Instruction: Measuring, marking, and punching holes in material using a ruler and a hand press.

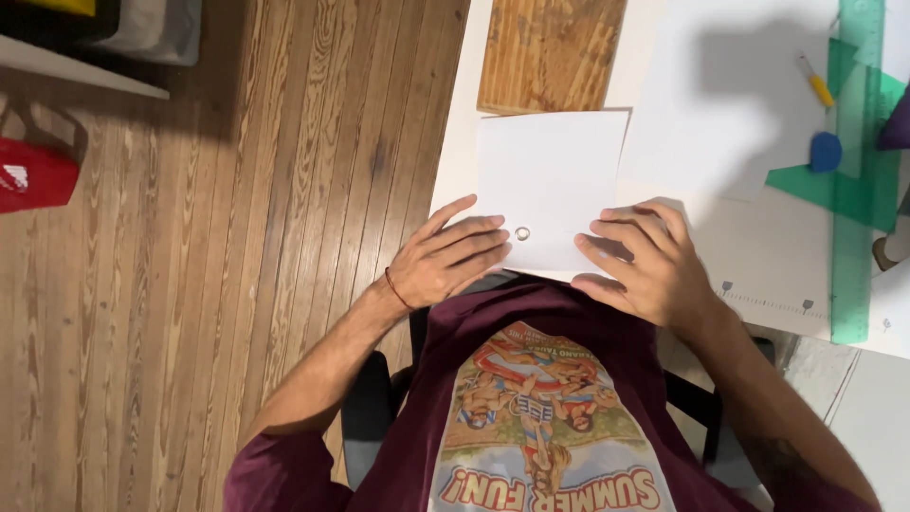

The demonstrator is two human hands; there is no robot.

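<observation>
Two hands on one white card [550, 180], near edge of the white table [455, 171]. Left hand [445, 261] flat, palm down, fingers together and stretched out, fingertips [493, 223] resting on the card's near left corner; nothing clamped. Right hand [649, 270] bent at the knuckles, fingertips [607, 228] pressing down on the card's near right corner, thumb [592, 284] at the table's near edge below the card; whether thumb and fingers pinch the card edge: cannot tell. Thin red band [396, 289] around left wrist.

Small metal ring [522, 232] lying on the card between the two sets of fingertips, just beside the left ones, apart from the right ones.

Card roughly square, lying flat, its far edge touching or slightly overlapping a brown wooden board [550, 52] at the table's far edge. Larger white sheet [720, 114] to the right of the card, partly under it.

Toward the table's right edge: long green ruler [853, 190] running far to near, green triangle [815, 180] beneath it, small blue rounded piece [826, 152] on the triangle, yellow-tipped pen [813, 81] near the far right corner. Printed scale marks [768, 303] along the near right edge.

Left of the table: wooden plank floor [237, 237], red object [33, 175] at the picture's left edge. Maroon printed shirt [531, 408] at bottom.
</observation>
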